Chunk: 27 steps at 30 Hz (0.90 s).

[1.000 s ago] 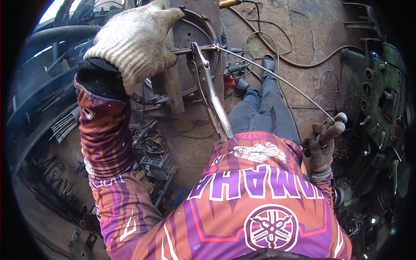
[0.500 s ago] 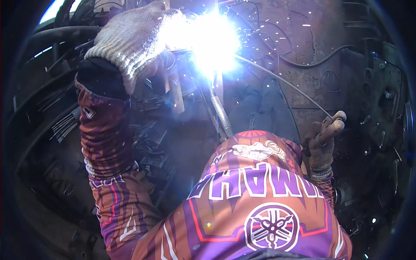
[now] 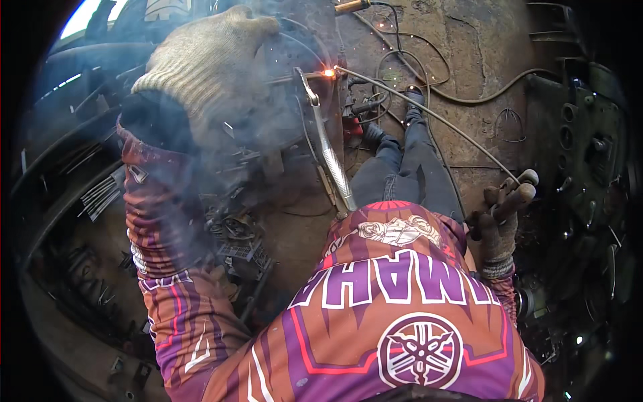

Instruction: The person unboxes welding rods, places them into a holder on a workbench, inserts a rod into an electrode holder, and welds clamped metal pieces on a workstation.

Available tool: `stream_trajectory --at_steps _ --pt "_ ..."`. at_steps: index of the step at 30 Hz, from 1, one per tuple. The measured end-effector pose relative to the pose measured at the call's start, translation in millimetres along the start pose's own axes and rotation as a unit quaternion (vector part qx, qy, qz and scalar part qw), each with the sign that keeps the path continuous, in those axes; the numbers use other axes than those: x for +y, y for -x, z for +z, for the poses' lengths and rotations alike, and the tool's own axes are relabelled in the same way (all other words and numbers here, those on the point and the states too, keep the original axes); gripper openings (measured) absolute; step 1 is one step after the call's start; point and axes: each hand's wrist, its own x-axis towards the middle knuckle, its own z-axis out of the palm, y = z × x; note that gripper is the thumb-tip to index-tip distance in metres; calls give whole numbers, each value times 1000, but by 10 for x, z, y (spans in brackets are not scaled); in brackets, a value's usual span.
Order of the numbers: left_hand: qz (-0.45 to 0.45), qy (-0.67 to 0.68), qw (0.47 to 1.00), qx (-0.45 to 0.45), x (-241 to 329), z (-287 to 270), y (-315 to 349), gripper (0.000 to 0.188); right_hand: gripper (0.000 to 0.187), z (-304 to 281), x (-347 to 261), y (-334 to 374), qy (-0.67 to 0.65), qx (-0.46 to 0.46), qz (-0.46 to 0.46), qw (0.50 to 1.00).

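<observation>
My left hand, in a pale knitted glove, is curled at the upper left in grey smoke. Its fingertips and anything in them are hidden. At the right, my gloved right hand is closed round an electrode holder with two rounded jaw ends. From those jaws a long thin welding rod slants up to the left. The rod's tip is close to a glowing orange spot on a thin metal bar. Below the spot stands a silver hand tool with a knurled handle.
Cables loop over the stained floor. A brown handle with a cable lies at the top. Several thin metal rods and scrap pieces lie at the left. Dark machinery stands at the right, near my right hand.
The blinding arc has gone out, leaving a small orange glow and drifting smoke. The rod's tip has shifted slightly up and left. Both hands stay nearly in place.
</observation>
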Motion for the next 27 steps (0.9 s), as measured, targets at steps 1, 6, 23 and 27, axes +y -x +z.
stream_trajectory --at_steps 1,6,23,27 --pt "-8 -5 1000 -7 -14 -76 102 37 73 16 -35 -20 -5 -16 0 1000" --pt "-6 -13 1000 -1 -81 -67 113 33 60 38 -154 -31 6 -20 24 999" --pt "-73 -32 991 -103 108 -273 52 72 62 -83 -106 -43 -10 -23 28 999" --pt "-101 -23 988 -115 171 -286 23 74 63 -82 -115 -31 -4 -28 17 999"
